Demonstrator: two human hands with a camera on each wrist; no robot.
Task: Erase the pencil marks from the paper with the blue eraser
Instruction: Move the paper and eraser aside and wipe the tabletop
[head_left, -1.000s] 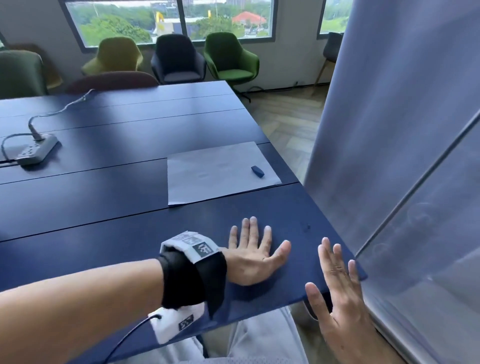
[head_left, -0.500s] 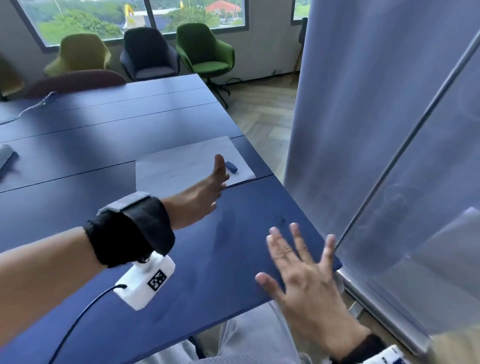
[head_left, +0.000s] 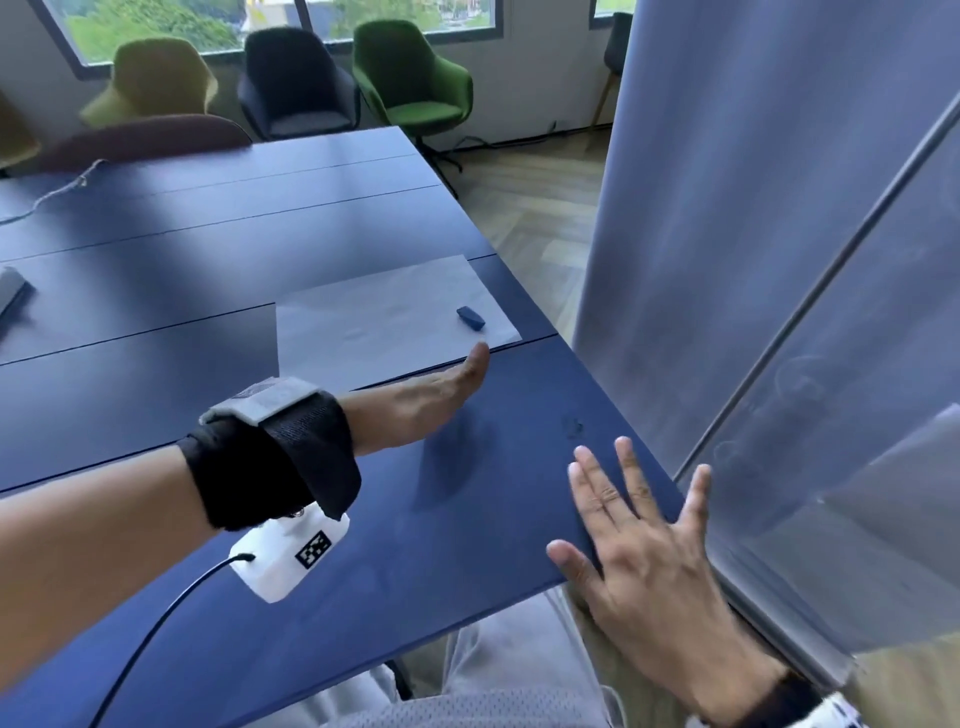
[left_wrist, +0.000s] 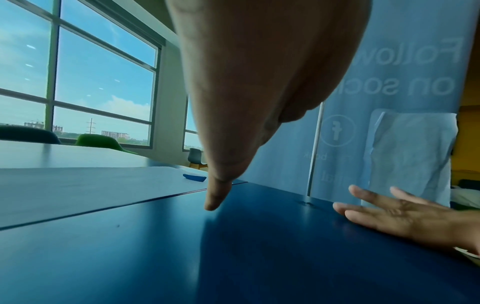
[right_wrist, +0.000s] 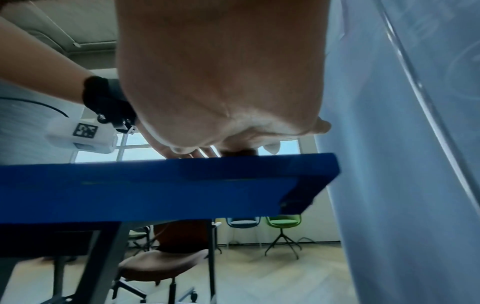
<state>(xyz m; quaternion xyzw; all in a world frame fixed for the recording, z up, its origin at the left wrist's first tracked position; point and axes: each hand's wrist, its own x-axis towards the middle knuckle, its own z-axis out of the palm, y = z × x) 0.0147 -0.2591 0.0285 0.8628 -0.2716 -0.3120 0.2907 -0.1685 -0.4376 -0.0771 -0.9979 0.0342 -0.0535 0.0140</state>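
Note:
A white sheet of paper lies on the dark blue table near its right edge. The small blue eraser rests on the paper's right part, also seen in the left wrist view as the eraser. My left hand is stretched out edge-on above the table, fingers straight, its tip just short of the paper's near edge and of the eraser; it holds nothing. My right hand lies flat with spread fingers on the table's near right corner, empty.
A tall grey-blue banner with a metal pole stands right beside the table's right edge. A power strip and cable lie at the far left. Several chairs stand behind the table under the windows.
My left hand rose off the table and reached forward toward the paper and eraser, turning edge-on. My right hand moved up from below the edge onto the table corner.

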